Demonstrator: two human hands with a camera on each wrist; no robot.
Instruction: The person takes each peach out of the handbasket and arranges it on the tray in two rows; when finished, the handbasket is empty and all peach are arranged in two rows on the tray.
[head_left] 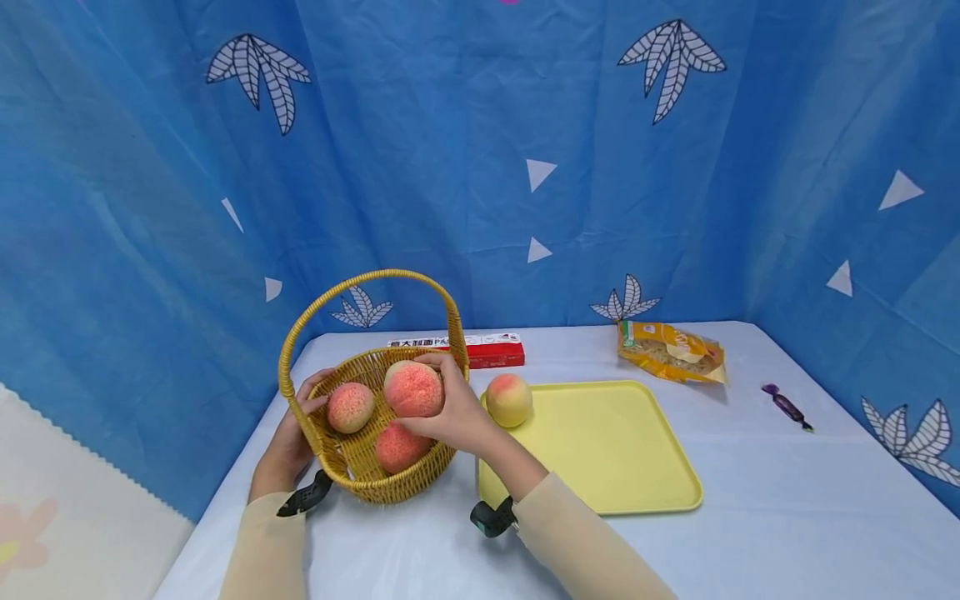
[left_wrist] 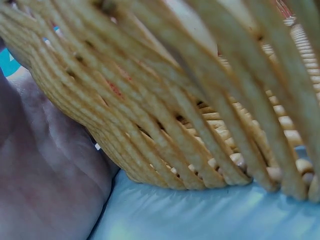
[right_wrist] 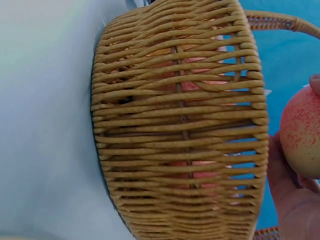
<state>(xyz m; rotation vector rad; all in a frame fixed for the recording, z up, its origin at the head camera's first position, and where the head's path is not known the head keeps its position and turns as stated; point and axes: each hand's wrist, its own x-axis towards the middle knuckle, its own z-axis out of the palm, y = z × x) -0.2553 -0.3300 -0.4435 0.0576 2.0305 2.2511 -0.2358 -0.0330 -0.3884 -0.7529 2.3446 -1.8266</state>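
A woven basket (head_left: 382, 490) with a tall arched handle stands at the left of the table. My left hand (head_left: 291, 433) grips its left rim, and the palm lies close to the wicker wall in the left wrist view. Between thumb and fingers, my right hand (head_left: 459, 417) holds a pink peach (head_left: 413, 389) over the basket's right side; the right wrist view shows this peach (right_wrist: 302, 135) above the rim. Two other peaches lie inside, one at the left (head_left: 350, 407) and one at the front right (head_left: 402, 448), partly under my right hand.
Right of the basket, a yellow tray (head_left: 600, 450) bears a yellowish peach (head_left: 509, 400) at its back left corner. Behind the basket lies a red and white pasta box (head_left: 495, 352). An orange pasta bag (head_left: 671, 352) and a purple wrapped candy (head_left: 787, 407) lie farther right.
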